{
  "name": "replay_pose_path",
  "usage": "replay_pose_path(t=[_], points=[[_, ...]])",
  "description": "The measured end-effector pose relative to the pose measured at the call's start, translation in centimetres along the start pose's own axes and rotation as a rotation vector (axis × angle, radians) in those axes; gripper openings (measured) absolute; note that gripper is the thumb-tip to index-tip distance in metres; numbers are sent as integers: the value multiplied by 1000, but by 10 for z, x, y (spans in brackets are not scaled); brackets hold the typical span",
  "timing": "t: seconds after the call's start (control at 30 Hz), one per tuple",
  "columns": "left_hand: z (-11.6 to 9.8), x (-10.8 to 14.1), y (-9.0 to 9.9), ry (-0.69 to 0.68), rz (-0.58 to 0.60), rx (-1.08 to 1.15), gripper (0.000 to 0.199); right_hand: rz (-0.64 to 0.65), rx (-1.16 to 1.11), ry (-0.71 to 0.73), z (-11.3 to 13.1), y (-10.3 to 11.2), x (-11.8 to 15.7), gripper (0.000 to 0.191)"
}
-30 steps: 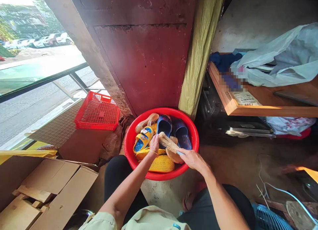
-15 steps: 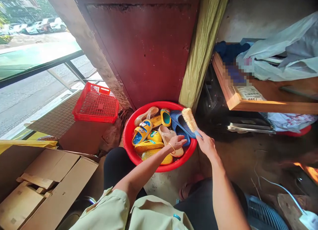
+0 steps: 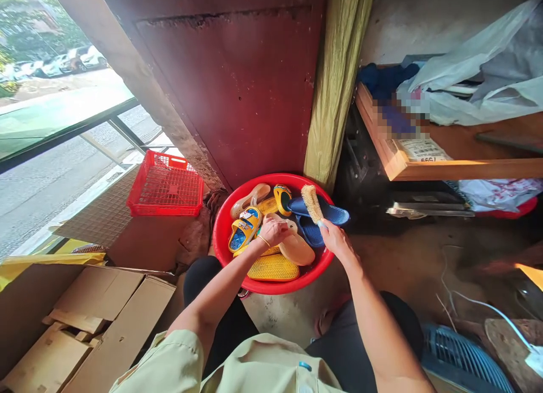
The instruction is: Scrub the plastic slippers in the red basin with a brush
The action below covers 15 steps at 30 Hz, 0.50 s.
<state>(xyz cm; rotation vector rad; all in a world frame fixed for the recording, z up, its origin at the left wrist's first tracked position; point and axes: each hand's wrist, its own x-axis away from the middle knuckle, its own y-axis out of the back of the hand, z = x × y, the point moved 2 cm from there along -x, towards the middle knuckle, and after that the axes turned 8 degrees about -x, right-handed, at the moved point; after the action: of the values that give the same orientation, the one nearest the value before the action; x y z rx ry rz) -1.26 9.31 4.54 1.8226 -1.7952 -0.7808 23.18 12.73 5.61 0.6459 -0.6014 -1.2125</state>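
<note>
A red basin (image 3: pixel 217 234) between my knees holds several sandals and slippers. Curled over the middle of it, my left hand (image 3: pixel 275 232) grips a beige sandal (image 3: pixel 297 250) by its strap end; the fingertips are partly hidden. My right hand (image 3: pixel 337 237), at the basin's right rim, is closed around the handle of a scrub brush (image 3: pixel 311 203) with pale bristles turned up and left. Behind the brush, one blue slipper (image 3: pixel 337 215) sticks out over the rim, and another blue slipper (image 3: pixel 311 233) lies below it. A yellow-and-blue sandal (image 3: pixel 245 229) and a yellow slipper (image 3: pixel 274 267) are on the left and front.
A red plastic crate (image 3: pixel 165 184) stands left of the basin, with an open cardboard box (image 3: pixel 114 319) nearer me. Behind is a dark red door (image 3: pixel 237 99). A wooden shelf (image 3: pixel 466 169) juts out at right, and a white cable (image 3: pixel 487 308) runs over the floor.
My left hand has moved left from near the blue slippers and closed on the beige sandal, which has shifted. One blue slipper now reaches farther right over the rim. The brush has moved slightly left.
</note>
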Motion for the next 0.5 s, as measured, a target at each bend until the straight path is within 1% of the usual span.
replay_pose_path(t=[0.07, 0.1, 0.17, 0.23, 0.27, 0.3, 0.33, 0.43, 0.47, 0.5], points=[[2, 8, 20, -5, -66, -26, 32, 46, -104, -41, 3, -6, -2, 53], [4, 12, 30, 17, -114, -35, 31, 80, -160, -61, 5, -8, -2, 55], [11, 24, 45, 102, -225, -44, 31, 150, -246, -82, 10, -11, -1, 59], [19, 37, 52, 214, -313, -23, 30, 190, -276, -72, 15, -10, 1, 57], [23, 43, 52, 272, -330, 16, 29, 199, -273, -62, 17, -9, 2, 55], [28, 47, 49, 333, -311, 88, 27, 199, -260, -48, 19, -7, 4, 54], [32, 51, 44, 389, -258, 182, 24, 191, -240, -31, 20, -5, 6, 52], [40, 54, 24, 512, -51, 489, 20, 138, -158, 54, 23, -3, 17, 48], [41, 51, 17, 524, -27, 588, 20, 120, -126, 89, 23, -4, 22, 47], [42, 48, 11, 523, -52, 684, 20, 112, -94, 125, 24, -6, 27, 47]])
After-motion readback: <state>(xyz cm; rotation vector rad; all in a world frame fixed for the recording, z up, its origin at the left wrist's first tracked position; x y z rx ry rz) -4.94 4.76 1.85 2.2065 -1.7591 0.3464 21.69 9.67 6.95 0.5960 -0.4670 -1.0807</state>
